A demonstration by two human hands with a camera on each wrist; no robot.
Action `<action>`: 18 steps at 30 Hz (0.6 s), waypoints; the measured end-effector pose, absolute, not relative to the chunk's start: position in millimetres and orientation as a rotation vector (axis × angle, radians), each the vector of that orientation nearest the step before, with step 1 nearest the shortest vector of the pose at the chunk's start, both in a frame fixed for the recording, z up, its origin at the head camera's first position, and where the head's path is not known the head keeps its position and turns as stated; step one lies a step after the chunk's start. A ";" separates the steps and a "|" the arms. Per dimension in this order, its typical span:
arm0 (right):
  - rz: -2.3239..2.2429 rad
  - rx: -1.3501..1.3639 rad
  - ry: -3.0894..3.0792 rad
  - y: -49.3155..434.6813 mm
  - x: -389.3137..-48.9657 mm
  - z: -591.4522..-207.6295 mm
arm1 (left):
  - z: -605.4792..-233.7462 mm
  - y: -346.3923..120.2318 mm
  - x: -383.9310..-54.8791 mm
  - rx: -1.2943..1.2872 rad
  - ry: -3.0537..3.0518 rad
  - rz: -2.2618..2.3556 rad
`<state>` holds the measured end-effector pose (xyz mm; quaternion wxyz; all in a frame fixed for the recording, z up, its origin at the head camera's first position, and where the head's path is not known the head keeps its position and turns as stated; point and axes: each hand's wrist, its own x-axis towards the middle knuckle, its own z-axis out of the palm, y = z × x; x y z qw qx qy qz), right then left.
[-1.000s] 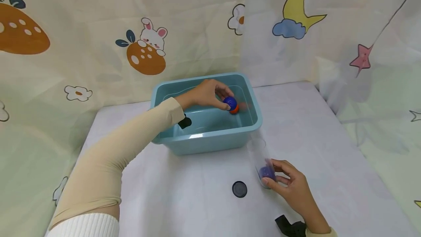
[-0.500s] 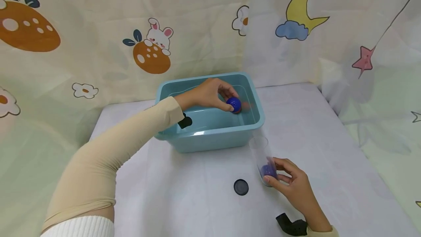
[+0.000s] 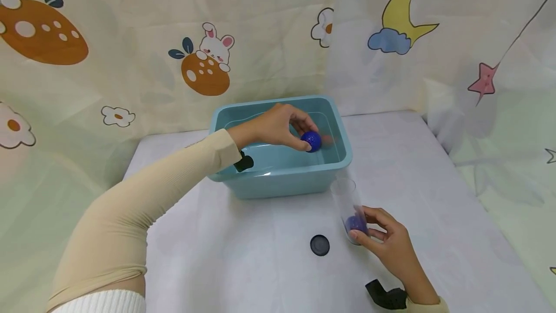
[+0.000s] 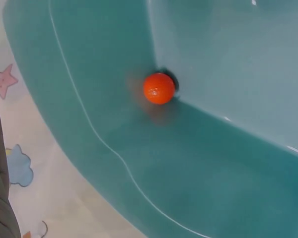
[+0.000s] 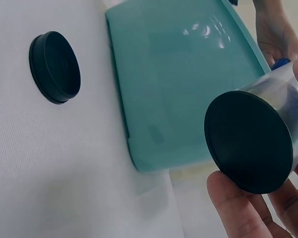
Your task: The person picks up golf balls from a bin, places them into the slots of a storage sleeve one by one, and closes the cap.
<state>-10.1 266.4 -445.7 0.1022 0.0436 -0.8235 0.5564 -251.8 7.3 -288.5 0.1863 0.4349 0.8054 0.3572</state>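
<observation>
My left hand [image 3: 278, 123] reaches over the pale blue plastic tub [image 3: 278, 186] and pinches a glittery blue ball [image 3: 311, 141] between thumb and fingers. Down in a corner of the tub lies an orange ball [image 4: 159, 88], seen in the left wrist view; in the head view the blue ball covers it. My right hand [image 3: 391, 243] grips a clear tube [image 3: 345, 198] near its base, tilted, with its open mouth toward the tub. Inside the tube, low down, sits a purple-blue ball [image 3: 356, 224]. A dark cap [image 5: 251, 144] closes the tube's bottom end.
A round black lid [image 3: 319, 245] lies on the white tablecloth [image 3: 260, 255], left of the tube. Behind the tub hangs a cream curtain [image 3: 269, 37] with cartoon prints. Black straps with mounts are on both wrists.
The head view has turned slightly, so everything sits a little further right. My left hand's blue ball now hides the orange one, which showed beneath it before. The right hand keeps its grip.
</observation>
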 end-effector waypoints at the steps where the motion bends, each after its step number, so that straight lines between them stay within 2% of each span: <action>1: 1.646 0.132 -2.430 266.0 -10.3 -445.5 | -287.4 6.9 -250.4 1.232 2.268 1.001; 18: 1.650 0.157 -2.437 264.8 -10.5 -444.6 | -282.9 9.7 -229.9 1.278 2.193 1.009</action>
